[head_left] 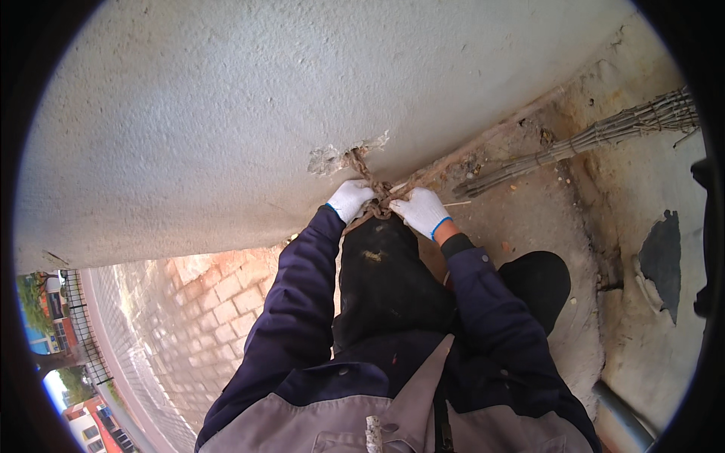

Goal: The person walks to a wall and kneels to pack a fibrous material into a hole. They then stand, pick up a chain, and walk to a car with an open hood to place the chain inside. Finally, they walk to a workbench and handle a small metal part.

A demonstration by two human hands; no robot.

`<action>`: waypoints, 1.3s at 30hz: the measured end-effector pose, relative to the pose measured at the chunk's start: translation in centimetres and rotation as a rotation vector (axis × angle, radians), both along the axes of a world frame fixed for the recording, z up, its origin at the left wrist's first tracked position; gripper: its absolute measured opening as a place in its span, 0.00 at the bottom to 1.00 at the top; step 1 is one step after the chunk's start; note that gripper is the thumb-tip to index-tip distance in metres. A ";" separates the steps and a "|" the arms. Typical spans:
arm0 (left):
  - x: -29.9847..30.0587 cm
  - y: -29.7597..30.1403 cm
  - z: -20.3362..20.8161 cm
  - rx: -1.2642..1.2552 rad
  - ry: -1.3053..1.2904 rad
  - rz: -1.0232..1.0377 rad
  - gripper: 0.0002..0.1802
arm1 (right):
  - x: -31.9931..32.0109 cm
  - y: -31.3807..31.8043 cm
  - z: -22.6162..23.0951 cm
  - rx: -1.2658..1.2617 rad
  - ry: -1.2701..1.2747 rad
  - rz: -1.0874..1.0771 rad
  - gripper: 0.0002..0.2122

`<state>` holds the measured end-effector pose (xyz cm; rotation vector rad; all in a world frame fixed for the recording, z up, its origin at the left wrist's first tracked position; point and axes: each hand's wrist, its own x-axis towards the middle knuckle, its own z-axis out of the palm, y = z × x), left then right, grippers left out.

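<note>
My left hand (352, 200) and my right hand (421, 211) wear white knit gloves with blue cuffs. Between them is a thick brown rope (383, 205), twisted into a bulky knot. Both hands are closed on it, the left at the knot's left side and the right at its right side. From the knot, the rope runs up to a broken hole (355, 157) in the pale wall. A loose end slants down beside my left hand. The fingertips are partly hidden by the rope and gloves. My dark-trousered knee (377, 257) is just below the knot.
A rough pale wall (196, 113) rises close in front. A bundle of thin tied sticks (589, 140) leans at the right, over dirty concrete with debris. Brick paving (226, 294) lies left. A grey pipe (623, 414) stands at lower right, near a wall with a peeled dark patch (661, 264).
</note>
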<state>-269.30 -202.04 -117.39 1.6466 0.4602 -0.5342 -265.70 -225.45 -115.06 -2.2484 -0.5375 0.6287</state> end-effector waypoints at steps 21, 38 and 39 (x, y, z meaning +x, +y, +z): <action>1.3 0.7 1.1 0.043 0.077 -0.144 0.12 | 2.0 0.3 -3.7 0.080 0.219 0.265 0.18; -3.2 -2.9 5.5 0.786 -0.399 -0.376 0.37 | 0.1 -0.7 -3.9 0.280 0.789 -0.203 0.09; -3.2 -3.2 5.8 0.804 -0.399 -0.365 0.37 | -0.2 -0.9 -3.2 0.337 0.879 -0.306 0.08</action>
